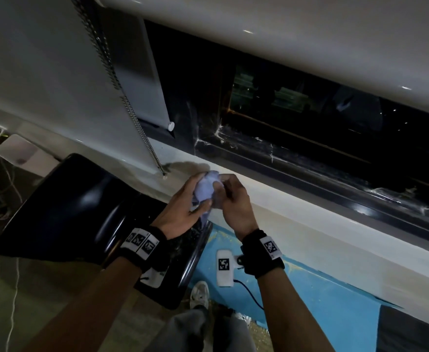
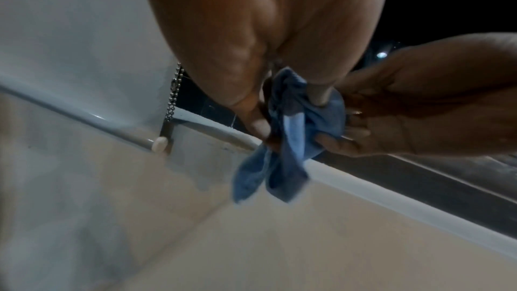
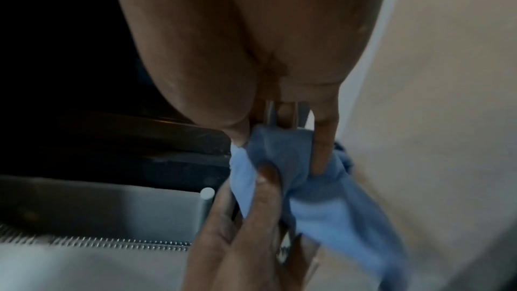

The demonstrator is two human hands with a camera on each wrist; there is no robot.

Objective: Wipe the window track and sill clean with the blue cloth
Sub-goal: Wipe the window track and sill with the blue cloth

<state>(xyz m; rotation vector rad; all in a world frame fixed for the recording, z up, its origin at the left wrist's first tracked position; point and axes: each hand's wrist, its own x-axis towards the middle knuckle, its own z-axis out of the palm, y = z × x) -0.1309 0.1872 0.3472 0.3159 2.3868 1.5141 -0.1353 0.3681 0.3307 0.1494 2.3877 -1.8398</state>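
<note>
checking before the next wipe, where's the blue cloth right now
In the head view the blue cloth is bunched between the left hand and right hand, held in the air just in front of the white sill, below the end of the blind chain.

The window track [image 1: 310, 171] is lying open and unblocked from 12 round to 3 o'clock of the hands. A bead chain [image 1: 142, 138] is hanging at 10 o'clock, crowding that side. A black chair [image 1: 63, 212] is blocking 8 o'clock.
</note>
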